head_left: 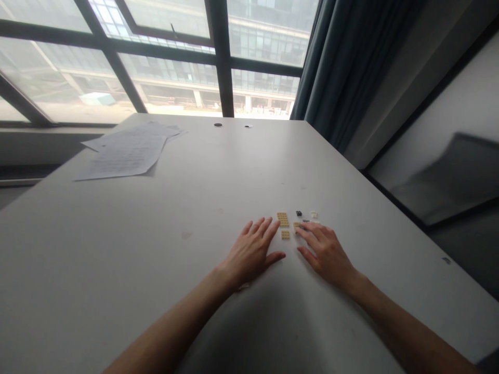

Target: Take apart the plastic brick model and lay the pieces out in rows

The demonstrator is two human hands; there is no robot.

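My left hand [255,250] lies open on the white table, its fingers spread, with a fingertip close to a tan studded toy-brick plate [283,219]. Just below that plate is a smaller tan plate [285,235], between my two hands. My right hand [324,252] is also open, fingers stretched toward another small tan piece [296,227], which they partly cover; whether they touch it I cannot tell. Beyond the right fingers are a black brick [299,213], a white brick [314,214] and a small dark grey piece [306,221]. A pale object [244,286] shows partly beneath my left wrist.
Several printed paper sheets [125,156] lie on the far left of the white table [218,192]. Two round cable holes sit near its far edge. A dark mark or scrap [446,261] is at the right edge. Windows and a dark curtain [335,67] stand behind.
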